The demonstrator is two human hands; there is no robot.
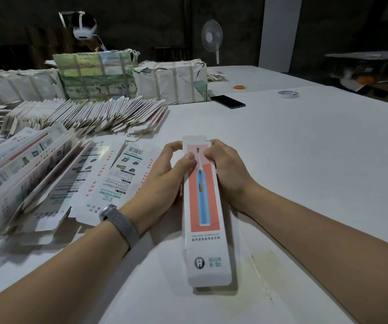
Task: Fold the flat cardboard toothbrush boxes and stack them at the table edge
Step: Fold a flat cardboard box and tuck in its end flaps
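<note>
Both hands grasp one toothbrush box (pixel 205 211), which lies lengthwise on the white table (pixel 305 160) with its printed front face up, showing a blue toothbrush on a red-orange panel. The left hand (pixel 164 176) grips the left edge of the box near its far end, thumb pressed on the front face and fingers curled toward the top flap. The right hand (pixel 225 169) grips the opposite edge at the same height, fingers curled over the upper right corner of the box; the two thumbs nearly meet on the printed panel. The near end of the box extends well below the grip toward the person and rests on the table, its rounded end flap lying flat. The left wrist carries a grey mesh watch band (pixel 122 224). Just left of the grip, several flat unfolded boxes (pixel 108 181) lie spread on the table with their printed backs and barcodes up. Farther left of these, a leaning row of flat boxes (pixel 19 169) fans out toward the table edge. Beyond the grip and to the left, a long slanted stack of flat box blanks (pixel 90 115) runs across the table. Behind that stack stand wrapped, strapped bundles (pixel 169 83). Beyond the grip to the right lie a dark phone (pixel 228 101), a roll of tape (pixel 288 94) and a small orange object (pixel 240 87), all well apart from the hands. A standing fan (pixel 211 38) is visible past the far table edge. A yellowish stain (pixel 272 270) marks the table to the right of the near end of the box.
</note>
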